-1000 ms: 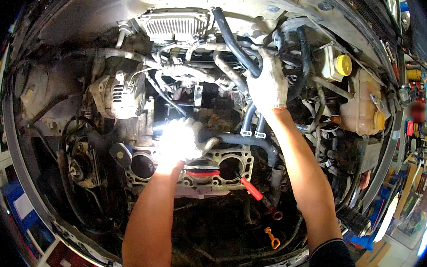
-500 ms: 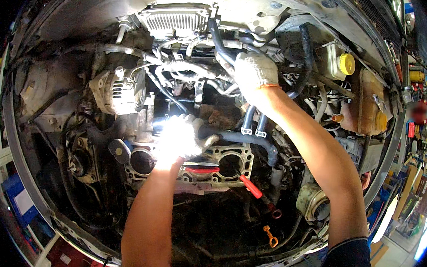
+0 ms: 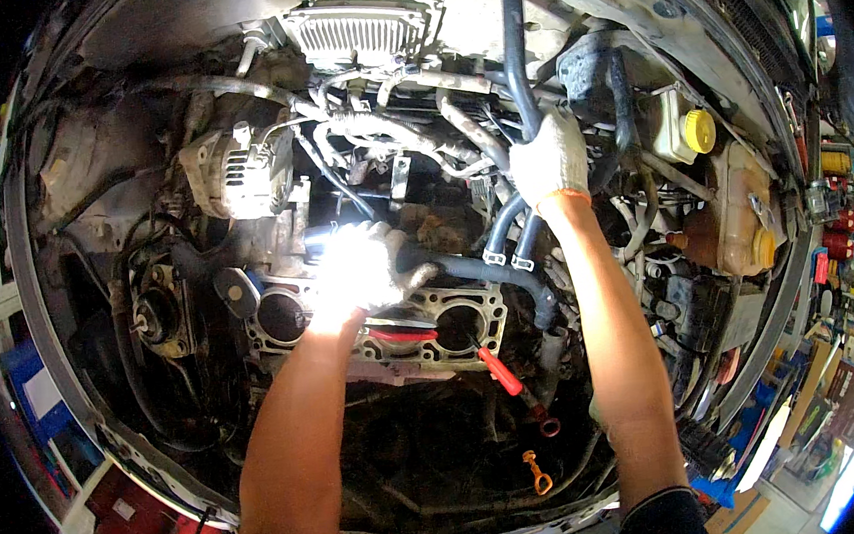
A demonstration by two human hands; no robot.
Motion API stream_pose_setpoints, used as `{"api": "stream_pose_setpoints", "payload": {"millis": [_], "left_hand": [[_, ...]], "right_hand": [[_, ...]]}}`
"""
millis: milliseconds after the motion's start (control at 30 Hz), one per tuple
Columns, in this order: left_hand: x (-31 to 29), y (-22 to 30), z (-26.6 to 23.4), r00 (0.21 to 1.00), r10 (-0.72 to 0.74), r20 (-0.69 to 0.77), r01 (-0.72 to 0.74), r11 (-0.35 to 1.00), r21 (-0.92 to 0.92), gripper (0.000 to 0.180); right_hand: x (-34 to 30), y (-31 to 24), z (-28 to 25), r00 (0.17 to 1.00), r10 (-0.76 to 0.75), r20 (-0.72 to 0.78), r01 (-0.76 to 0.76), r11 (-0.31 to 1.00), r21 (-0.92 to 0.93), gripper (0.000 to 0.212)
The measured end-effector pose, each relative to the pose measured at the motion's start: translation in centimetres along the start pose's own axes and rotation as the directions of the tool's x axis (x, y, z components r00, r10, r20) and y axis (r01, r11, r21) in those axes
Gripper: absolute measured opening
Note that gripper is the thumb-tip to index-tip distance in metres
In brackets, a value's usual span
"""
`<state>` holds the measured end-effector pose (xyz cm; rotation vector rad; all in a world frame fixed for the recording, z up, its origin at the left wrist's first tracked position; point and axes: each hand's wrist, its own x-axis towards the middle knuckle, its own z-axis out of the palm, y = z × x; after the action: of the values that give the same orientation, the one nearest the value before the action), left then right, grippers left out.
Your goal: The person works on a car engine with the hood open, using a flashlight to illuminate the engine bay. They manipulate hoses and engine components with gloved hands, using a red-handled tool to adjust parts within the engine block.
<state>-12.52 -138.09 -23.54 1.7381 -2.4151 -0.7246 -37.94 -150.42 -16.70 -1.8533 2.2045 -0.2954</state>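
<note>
1. Black hose point(image 3: 518, 54) is running down from near the pale rear panel point(image 3: 472, 7) into the right hand point(image 3: 551, 162), above and right of the engine bay's centre.
2. White-gloved, that right hand is gripping the black hose.
3. Two clamped hose ends point(image 3: 522, 261) are pointing down just below it.
4. Also gloved, the left hand point(image 3: 362, 270) is resting over the engine block point(image 3: 494, 314), near a lower hose point(image 3: 473, 271); glare is hiding most of its fingers, so I cannot tell whether it is open or holding anything.
5. Below, a red-handled screwdriver point(image 3: 498, 370) is slanting, its tip end at the right-hand bore point(image 3: 460, 327).
6. Nearer the person, an orange ring-ended piece point(image 3: 536, 471) is lying.
7. Farther out, an alternator point(image 3: 249, 176) is sitting left, a finned metal box point(image 3: 359, 33) is lying at the top, and a yellow-capped reservoir point(image 3: 677, 127) is standing right.
</note>
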Motion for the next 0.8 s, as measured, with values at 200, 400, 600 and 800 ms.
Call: {"api": "stream_pose_setpoints", "payload": {"millis": [200, 400, 600, 800], "left_hand": [[0.0, -0.5, -0.2, 0.999, 0.029, -0.023, -0.030, 0.999, -0.024, 0.065], [-0.9, -0.9, 0.6, 0.993, 0.029, -0.115, -0.031, 0.999, -0.015, 0.056], [-0.6, -0.7, 0.6, 0.970, 0.060, -0.237, -0.069, 0.997, -0.029, 0.044], [2.5, 1.1, -0.2, 0.954, -0.191, -0.231, 0.086, 0.913, -0.399, 0.037]], "right_hand": [[-3.7, -0.9, -0.9, 0.984, 0.168, -0.050, -0.147, 0.946, 0.287, 0.040], [-2.7, 1.7, -3.2, 0.965, 0.072, 0.253, -0.133, 0.963, 0.236, 0.029], [1.2, 2.9, -3.9, 0.878, -0.024, 0.477, -0.078, 0.978, 0.193, 0.030], [1.4, 3.2, -2.9, 0.891, 0.023, 0.453, -0.086, 0.989, 0.119, 0.032]]}}
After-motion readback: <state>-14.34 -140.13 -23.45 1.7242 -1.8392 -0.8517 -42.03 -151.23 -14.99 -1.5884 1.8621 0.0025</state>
